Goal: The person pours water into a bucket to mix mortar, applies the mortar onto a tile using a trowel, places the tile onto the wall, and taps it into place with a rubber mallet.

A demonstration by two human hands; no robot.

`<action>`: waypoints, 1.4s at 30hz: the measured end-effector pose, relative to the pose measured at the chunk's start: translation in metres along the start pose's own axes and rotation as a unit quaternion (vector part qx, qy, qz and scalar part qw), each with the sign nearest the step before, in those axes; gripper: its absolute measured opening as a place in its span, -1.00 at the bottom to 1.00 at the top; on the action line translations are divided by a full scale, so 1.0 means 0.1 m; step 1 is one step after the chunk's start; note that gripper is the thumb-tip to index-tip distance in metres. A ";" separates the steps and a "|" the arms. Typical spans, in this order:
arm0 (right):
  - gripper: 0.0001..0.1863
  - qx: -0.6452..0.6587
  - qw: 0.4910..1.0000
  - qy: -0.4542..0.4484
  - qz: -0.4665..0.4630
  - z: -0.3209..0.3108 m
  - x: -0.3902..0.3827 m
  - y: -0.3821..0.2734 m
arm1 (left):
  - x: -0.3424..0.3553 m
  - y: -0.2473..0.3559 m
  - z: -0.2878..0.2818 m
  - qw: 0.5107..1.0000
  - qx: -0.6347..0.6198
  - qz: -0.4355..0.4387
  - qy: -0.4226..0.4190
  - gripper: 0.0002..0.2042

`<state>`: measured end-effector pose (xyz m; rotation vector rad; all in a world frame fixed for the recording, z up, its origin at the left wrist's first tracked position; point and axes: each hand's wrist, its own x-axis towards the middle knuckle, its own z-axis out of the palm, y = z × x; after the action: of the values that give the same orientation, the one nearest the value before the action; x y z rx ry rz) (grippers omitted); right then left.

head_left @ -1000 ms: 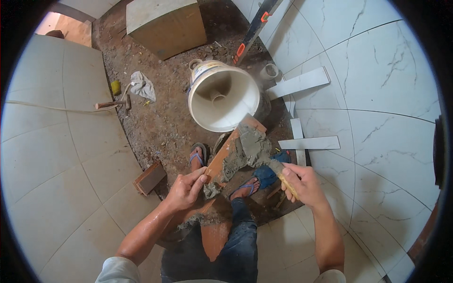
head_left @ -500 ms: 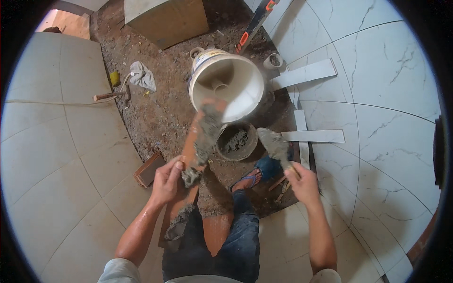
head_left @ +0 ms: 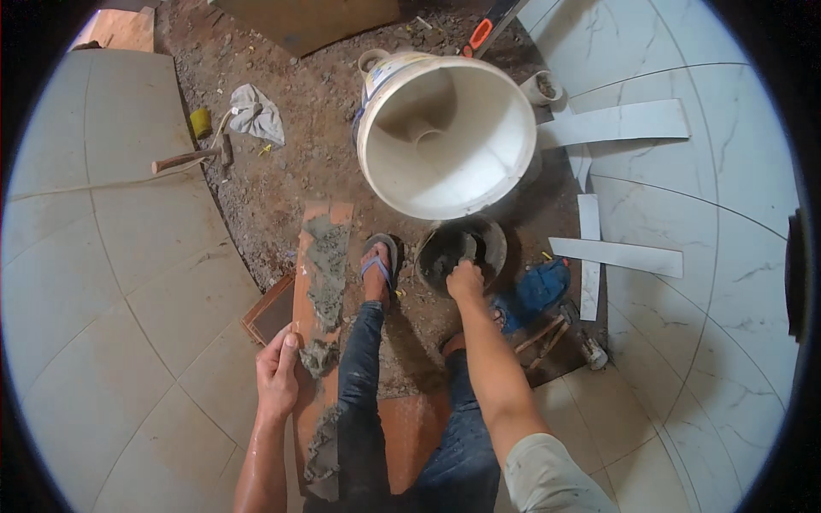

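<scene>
Head view: the left hand pinches the left edge of one long orange-brown strip, patched with mortar, beside the left leg; the right hand is clenched on a trowel, mostly hidden inside the small dark bucket, whose rim leaves little room below the big white bucket; soil spans the wider gap between that white bucket and the strip's far end; counted: two buckets, one hammer, one cloth, at least three white tile pieces.
</scene>
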<state>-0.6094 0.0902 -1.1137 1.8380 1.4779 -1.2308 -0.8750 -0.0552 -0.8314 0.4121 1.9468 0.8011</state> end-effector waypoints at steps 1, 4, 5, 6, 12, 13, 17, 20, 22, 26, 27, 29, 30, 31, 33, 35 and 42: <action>-0.67 -0.010 0.999 0.052 0.007 0.19 0.08 -0.06 | 0.01 -0.04 0.00 1.000 -0.003 -0.016 -0.002 -0.55; -0.72 0.051 0.997 0.061 0.015 0.42 0.19 -0.30 | 0.05 -0.19 -0.03 0.998 -0.052 -0.034 0.030 -0.56; -0.73 0.121 0.992 0.026 0.020 0.45 0.17 -0.39 | 0.06 -0.20 -0.06 0.996 -0.076 -0.041 0.038 -0.56; -0.81 0.160 0.980 0.117 0.034 0.46 0.36 -0.07 | 0.11 -0.19 0.07 0.995 -0.090 -0.040 0.025 -0.56; -0.76 0.537 0.834 -0.124 0.024 0.15 -0.02 0.23 | 0.13 0.01 0.08 0.995 -0.099 -0.029 0.004 -0.58; -0.71 0.545 0.826 -0.146 0.021 0.01 -0.15 0.32 | 0.11 0.07 0.13 0.995 -0.095 -0.027 0.010 -0.58; -0.69 0.502 0.842 -0.189 -0.057 -0.56 -0.68 0.70 | 0.04 0.21 0.32 0.992 -0.102 -0.074 -0.008 -0.59; -0.65 0.461 0.865 -0.178 -0.093 -1.03 -1.19 0.97 | 0.06 0.22 0.55 0.994 -0.090 -0.024 -0.059 -0.57; -0.64 0.453 0.870 -0.165 -0.102 -1.33 -1.58 1.09 | 0.02 0.34 0.73 0.986 -0.137 0.008 -0.091 -0.56; -0.57 0.521 0.819 -0.125 -0.203 -1.77 -2.46 0.90 | -0.11 0.61 0.90 0.982 -0.151 0.028 -0.106 -0.57; -0.56 0.539 0.803 -0.106 -0.231 -1.83 -2.65 0.83 | -0.12 0.63 0.92 0.978 -0.162 0.039 -0.122 -0.57; -0.55 0.508 0.813 -0.050 -0.279 -1.99 -2.88 0.71 | -0.21 0.77 1.02 0.971 -0.181 0.059 -0.148 -0.58; -0.54 0.478 0.817 -0.007 -0.322 -2.04 -2.97 0.63 | -0.28 0.89 1.02 0.980 -0.117 0.068 -0.147 -0.59; -0.54 0.475 0.816 0.004 -0.329 -2.09 -3.00 0.53 | -0.34 1.00 1.04 0.985 -0.054 0.080 -0.144 -0.59; -0.52 0.238 0.799 0.272 -0.481 -2.17 -3.02 0.29 | -0.43 1.07 1.06 0.980 -0.067 0.114 -0.151 -0.59; -0.53 0.211 0.796 0.310 -0.475 -2.17 -3.16 0.23 | -0.53 1.26 1.04 0.972 -0.082 0.148 -0.163 -0.59; -0.60 0.092 0.766 0.434 -0.464 -2.21 -3.97 0.47 | -0.96 2.07 0.75 0.952 -0.100 0.237 -0.168 -0.57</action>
<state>-0.4945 0.0511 -0.6733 1.9282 3.1575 -0.8542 -0.7721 0.0668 -0.6520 0.8534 1.4473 1.1391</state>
